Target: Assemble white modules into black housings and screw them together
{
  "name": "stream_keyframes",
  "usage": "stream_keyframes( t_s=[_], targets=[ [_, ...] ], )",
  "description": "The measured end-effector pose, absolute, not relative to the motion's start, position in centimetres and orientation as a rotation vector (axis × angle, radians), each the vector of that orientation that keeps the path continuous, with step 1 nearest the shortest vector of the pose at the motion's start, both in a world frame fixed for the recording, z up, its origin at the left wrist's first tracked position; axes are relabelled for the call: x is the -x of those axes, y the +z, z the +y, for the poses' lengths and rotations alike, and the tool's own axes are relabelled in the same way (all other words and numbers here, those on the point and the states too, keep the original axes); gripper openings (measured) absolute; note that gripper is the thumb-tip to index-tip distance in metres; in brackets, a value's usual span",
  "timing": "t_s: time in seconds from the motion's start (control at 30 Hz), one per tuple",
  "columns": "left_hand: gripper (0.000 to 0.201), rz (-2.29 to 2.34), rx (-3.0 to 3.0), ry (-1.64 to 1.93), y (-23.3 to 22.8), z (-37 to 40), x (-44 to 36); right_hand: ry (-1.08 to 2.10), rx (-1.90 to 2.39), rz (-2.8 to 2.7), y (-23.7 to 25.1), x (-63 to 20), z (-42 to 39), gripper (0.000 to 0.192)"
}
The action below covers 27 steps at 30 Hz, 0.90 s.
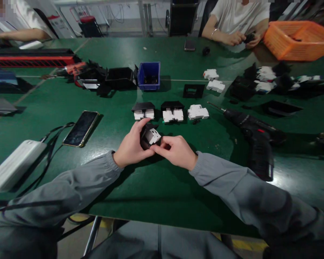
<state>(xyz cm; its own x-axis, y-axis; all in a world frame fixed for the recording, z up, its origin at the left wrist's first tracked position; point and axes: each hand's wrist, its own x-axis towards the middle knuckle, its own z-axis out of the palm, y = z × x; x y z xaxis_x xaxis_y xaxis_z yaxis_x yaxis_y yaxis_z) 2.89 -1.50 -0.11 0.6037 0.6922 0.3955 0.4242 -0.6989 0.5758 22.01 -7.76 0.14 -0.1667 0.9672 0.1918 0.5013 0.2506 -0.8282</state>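
Observation:
My left hand (132, 145) and my right hand (176, 151) together grip a small black housing with a white block set in it (150, 136), held just above the green table (156, 180). Both hands' fingers close around it from opposite sides. Just beyond my hands lie two black-and-white assemblies (143, 110) (172, 111) and a bare white block (197, 112) in a row. A black cordless screwdriver (255, 138) lies on its side to the right of my right hand.
A phone (81, 128) and a white power bank (13, 165) with a strap lie at left. A blue bin (149, 75), black parts and white blocks (215, 85) sit farther back. An orange basket (299, 39) stands far right. Two other people work across the table.

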Motion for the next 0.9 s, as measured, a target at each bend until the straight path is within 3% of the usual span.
stream_keyframes(
  t_s=[0.37, 0.67, 0.9],
  targets=[
    [0.070, 0.977, -1.923, 1.032, 0.1, -5.2, -7.3, 0.665, 1.184, -1.644, -0.1, -23.2, -8.3, 0.058],
    [0.043, 1.058, -0.938, 1.390, 0.2, -7.8, -16.7, 0.340, 1.144, -1.388, -0.1, -25.2, -8.2, 0.041],
    [0.047, 1.080, -0.607, 1.516, 0.9, -8.5, -21.1, 0.058, 1.259, -1.422, 0.3, -27.3, -7.6, 0.038]
  ],
)
